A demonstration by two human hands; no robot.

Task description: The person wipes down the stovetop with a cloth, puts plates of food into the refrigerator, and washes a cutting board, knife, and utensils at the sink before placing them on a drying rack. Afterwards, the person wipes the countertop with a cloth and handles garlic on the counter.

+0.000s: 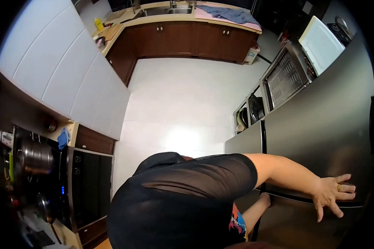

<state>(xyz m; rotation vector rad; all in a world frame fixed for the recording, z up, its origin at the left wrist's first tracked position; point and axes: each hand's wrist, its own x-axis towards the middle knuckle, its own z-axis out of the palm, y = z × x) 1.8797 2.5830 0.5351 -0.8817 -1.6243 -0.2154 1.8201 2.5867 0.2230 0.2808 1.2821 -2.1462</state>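
Observation:
My left hand [331,194] rests flat on the steel refrigerator [316,141], fingers spread, across the dark gap between an upper and a lower door panel. A yellow ring [339,187] sits on one finger, and nothing is held. The arm reaches out to the right from a black sleeve with a sheer part [203,176]. Under that arm, a bit of colourful cloth [237,220] shows beside a bare limb [255,211], apparently a leg, close to the refrigerator. My right hand is out of sight.
A stove with a steel pot [36,157] and an oven [91,182] stand on the left. Dark cabinets [170,41] carry the sink [179,11] and a blue-grey cloth [226,14] at the back. A metal rack [284,76] adjoins the refrigerator. White floor [174,95] lies between.

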